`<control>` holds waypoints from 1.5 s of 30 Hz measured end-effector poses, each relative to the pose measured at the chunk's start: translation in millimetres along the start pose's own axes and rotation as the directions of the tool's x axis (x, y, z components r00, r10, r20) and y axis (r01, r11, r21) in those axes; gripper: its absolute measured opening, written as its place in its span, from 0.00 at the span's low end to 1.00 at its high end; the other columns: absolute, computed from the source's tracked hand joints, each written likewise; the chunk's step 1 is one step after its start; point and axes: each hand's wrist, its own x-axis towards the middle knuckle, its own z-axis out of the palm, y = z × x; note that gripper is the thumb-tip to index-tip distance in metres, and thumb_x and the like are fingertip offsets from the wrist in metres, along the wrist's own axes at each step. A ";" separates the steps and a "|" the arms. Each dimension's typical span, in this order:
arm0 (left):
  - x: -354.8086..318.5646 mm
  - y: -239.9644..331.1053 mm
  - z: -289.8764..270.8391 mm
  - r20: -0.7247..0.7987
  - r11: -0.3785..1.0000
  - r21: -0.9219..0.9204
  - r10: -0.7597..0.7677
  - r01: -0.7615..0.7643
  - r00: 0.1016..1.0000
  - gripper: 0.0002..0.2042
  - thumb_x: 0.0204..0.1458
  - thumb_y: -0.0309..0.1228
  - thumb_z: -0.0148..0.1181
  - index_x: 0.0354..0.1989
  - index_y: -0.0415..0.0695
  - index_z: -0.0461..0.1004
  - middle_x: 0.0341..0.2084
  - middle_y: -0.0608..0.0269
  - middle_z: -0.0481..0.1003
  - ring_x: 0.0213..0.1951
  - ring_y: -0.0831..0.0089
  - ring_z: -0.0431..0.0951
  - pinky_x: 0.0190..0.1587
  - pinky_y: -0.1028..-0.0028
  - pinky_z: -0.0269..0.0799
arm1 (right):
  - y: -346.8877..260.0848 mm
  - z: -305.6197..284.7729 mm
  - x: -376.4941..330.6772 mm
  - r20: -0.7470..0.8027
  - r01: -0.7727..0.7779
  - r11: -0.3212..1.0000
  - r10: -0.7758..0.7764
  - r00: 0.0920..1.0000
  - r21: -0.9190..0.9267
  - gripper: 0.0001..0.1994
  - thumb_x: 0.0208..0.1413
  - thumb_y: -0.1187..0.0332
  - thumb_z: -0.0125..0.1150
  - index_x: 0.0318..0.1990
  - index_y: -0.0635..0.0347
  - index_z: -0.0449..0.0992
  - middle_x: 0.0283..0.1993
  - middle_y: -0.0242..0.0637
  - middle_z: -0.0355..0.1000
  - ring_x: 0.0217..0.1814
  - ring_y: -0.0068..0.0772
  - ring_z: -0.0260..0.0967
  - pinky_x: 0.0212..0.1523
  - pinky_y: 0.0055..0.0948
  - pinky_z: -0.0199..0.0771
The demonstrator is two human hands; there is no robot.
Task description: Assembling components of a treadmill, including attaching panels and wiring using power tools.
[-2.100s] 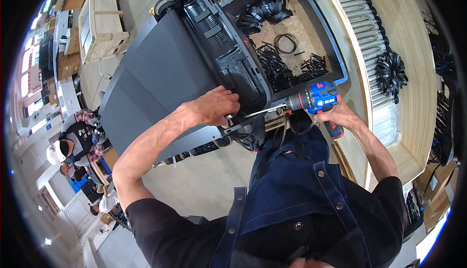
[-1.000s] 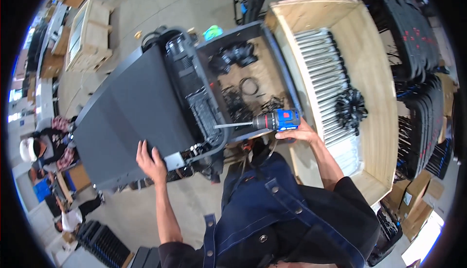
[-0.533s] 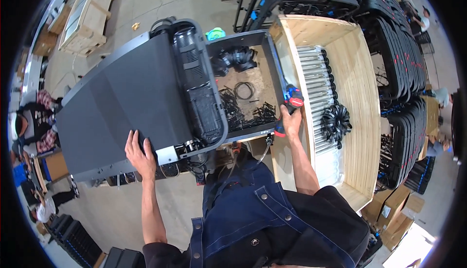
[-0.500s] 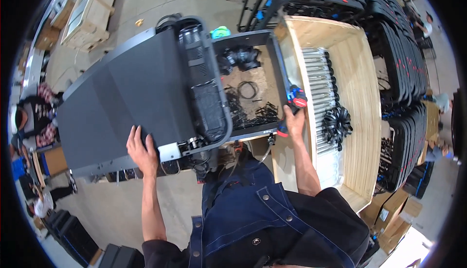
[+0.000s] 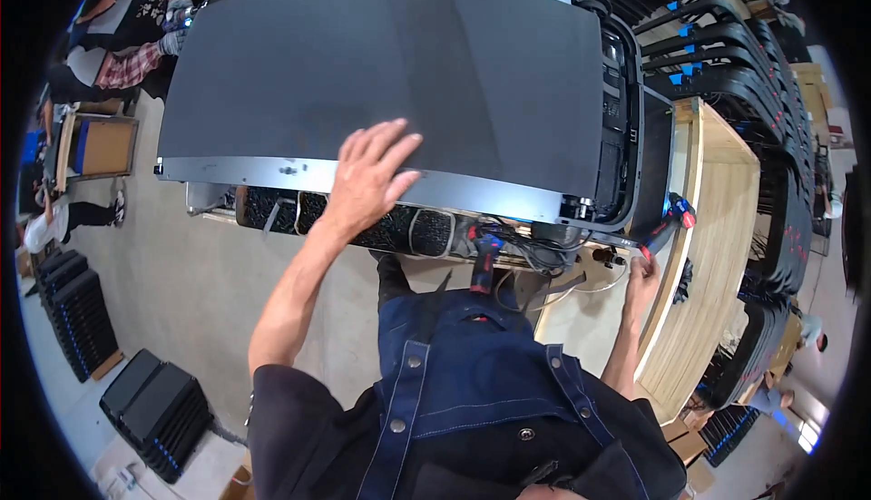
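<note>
Dark flat panel [image 5: 390, 73] fills the far centre, its pale near edge toward the person | left hand [image 5: 367, 178] spread flat on the panel, released | right hand [image 5: 642, 269] at the panel's right corner, grip cannot be told | blue-red drill [image 5: 676, 214] just beyond it | wooden crate [image 5: 712, 264] right | black stacked trays [image 5: 150, 409] near left

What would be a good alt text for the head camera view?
Seen from above, a person's left hand presses flat on a large dark panel on a workbench. Their right hand reaches beside a blue and red power drill at the panel's right end.
</note>
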 end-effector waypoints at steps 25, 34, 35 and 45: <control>-74.0 -168.3 -72.9 -0.146 0.978 0.043 -0.195 0.203 0.970 0.21 0.56 0.37 0.61 0.59 0.51 0.76 0.63 0.57 0.70 0.63 0.58 0.69 0.66 0.55 0.60 | -167.0 458.0 -128.3 0.585 0.494 0.869 -0.392 0.710 -0.017 0.21 0.63 0.61 0.53 0.61 0.58 0.72 0.61 0.44 0.72 0.66 0.48 0.67 0.69 0.44 0.62; -53.1 -169.7 -65.2 -0.107 0.964 0.138 -0.213 0.227 0.971 0.22 0.54 0.39 0.57 0.58 0.52 0.77 0.60 0.57 0.73 0.60 0.58 0.72 0.64 0.54 0.61 | -201.2 448.3 -123.8 0.446 -0.108 0.935 -0.059 0.893 0.339 0.21 0.64 0.60 0.53 0.60 0.58 0.73 0.61 0.43 0.73 0.66 0.47 0.67 0.69 0.45 0.63; -50.5 -169.9 -64.7 -0.107 0.963 0.140 -0.215 0.228 0.971 0.22 0.54 0.39 0.57 0.58 0.52 0.77 0.60 0.57 0.73 0.60 0.58 0.72 0.64 0.54 0.61 | -206.2 445.9 -117.6 0.448 -0.150 0.914 -0.037 0.893 0.376 0.21 0.64 0.60 0.53 0.60 0.58 0.73 0.61 0.43 0.73 0.66 0.47 0.67 0.69 0.45 0.63; -40.3 -178.1 -77.2 -0.072 0.951 0.163 -0.254 0.263 0.964 0.22 0.49 0.38 0.59 0.55 0.50 0.78 0.58 0.57 0.73 0.60 0.56 0.71 0.65 0.53 0.60 | -228.8 445.6 -136.8 0.605 -0.503 0.608 0.047 0.795 0.614 0.21 0.65 0.58 0.52 0.59 0.58 0.74 0.60 0.43 0.74 0.66 0.47 0.67 0.69 0.47 0.63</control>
